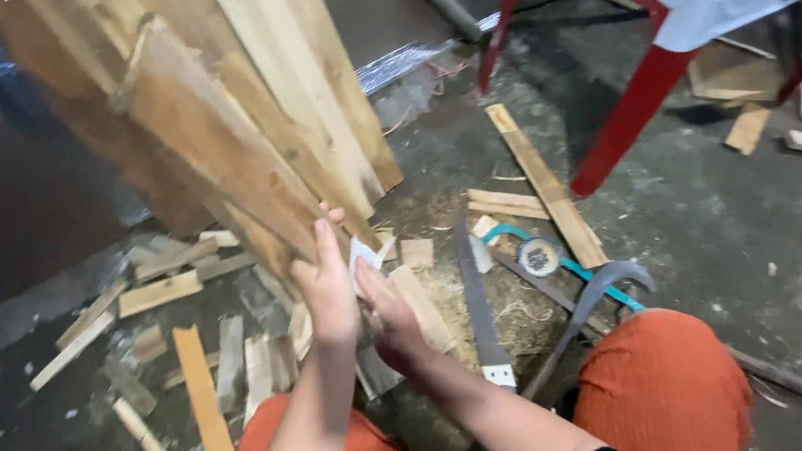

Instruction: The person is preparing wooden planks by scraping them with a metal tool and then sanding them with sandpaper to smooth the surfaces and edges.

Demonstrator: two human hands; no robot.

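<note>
My left hand (pixel 325 286) is raised with its fingers up against the lower end of a leaning wooden plank (pixel 210 141), one of several boards propped against the wall. My right hand (pixel 389 315) sits just beside it, low and to the right, fingers curled around a small white piece (pixel 362 254) that looks like sandpaper, pressed near the plank's bottom edge. Both forearms reach out over my knees, which are in orange trousers (pixel 662 382).
Wood offcuts (pixel 159 293) and shavings litter the concrete floor. A handsaw (pixel 480 312) lies right of my hands, with a teal-handled tool (pixel 538 256) and a curved metal bar (pixel 598 290) beside it. A red-legged table (pixel 632 110) stands at the upper right, a long slat (pixel 545 184) near it.
</note>
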